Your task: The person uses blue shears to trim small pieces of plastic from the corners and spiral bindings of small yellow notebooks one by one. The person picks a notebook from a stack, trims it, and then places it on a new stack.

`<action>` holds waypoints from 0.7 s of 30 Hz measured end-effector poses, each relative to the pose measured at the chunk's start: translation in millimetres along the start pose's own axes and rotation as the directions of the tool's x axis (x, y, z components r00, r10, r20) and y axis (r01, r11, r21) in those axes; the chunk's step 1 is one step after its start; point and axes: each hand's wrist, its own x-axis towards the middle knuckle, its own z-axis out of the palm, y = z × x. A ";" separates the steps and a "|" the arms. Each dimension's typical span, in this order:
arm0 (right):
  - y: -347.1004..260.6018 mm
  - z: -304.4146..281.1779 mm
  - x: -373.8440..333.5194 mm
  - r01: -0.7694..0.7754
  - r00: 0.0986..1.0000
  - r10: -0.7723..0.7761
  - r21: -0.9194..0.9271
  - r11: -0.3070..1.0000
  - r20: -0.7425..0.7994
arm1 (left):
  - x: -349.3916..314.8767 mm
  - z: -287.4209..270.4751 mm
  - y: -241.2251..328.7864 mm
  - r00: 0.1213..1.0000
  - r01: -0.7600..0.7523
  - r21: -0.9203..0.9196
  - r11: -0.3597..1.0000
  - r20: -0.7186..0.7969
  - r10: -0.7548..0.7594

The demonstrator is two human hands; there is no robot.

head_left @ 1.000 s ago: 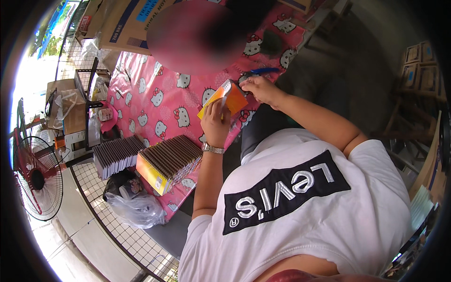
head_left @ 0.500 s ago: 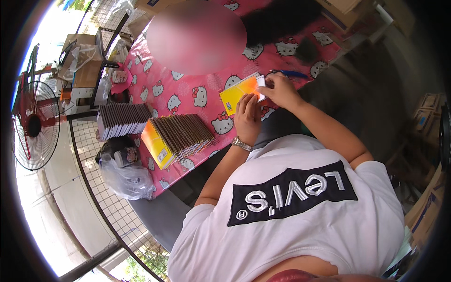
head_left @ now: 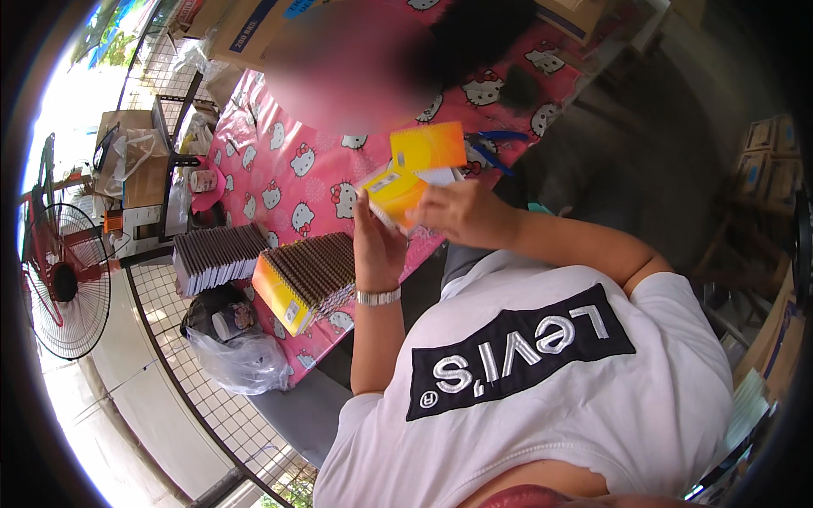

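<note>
My left hand (head_left: 379, 252), with a metal watch at the wrist, grips the near left edge of a small yellow and orange spiral notebook (head_left: 391, 191), which is tilted up off the table. My right hand (head_left: 470, 213), slightly blurred, has its fingers closed on the notebook's near right side. Just beyond it, another yellow-orange cover (head_left: 428, 146) shows; I cannot tell whether it is a second notebook or part of the same one. Blue-handled pliers (head_left: 501, 146) lie to the right of that cover.
A row of spiral notebooks (head_left: 296, 279) stands left of my left hand, beside a row of dark-edged notebooks (head_left: 220, 254). A clear plastic bag (head_left: 241, 364) sits at the table's left corner. Farther left is a red fan (head_left: 63, 284). Cardboard boxes (head_left: 254, 38) stand at the back.
My hands have moved left with the notebook, which lay near the table surface and is now lifted and tilted. The yellow-orange cover beyond it has come into view.
</note>
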 end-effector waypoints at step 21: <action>139.3 -10.4 37.0 -0.523 0.849 0.528 -0.166 0.836 -0.011 | -21.8 -20.3 34.5 0.602 -0.239 0.910 -0.340 0.413 0.683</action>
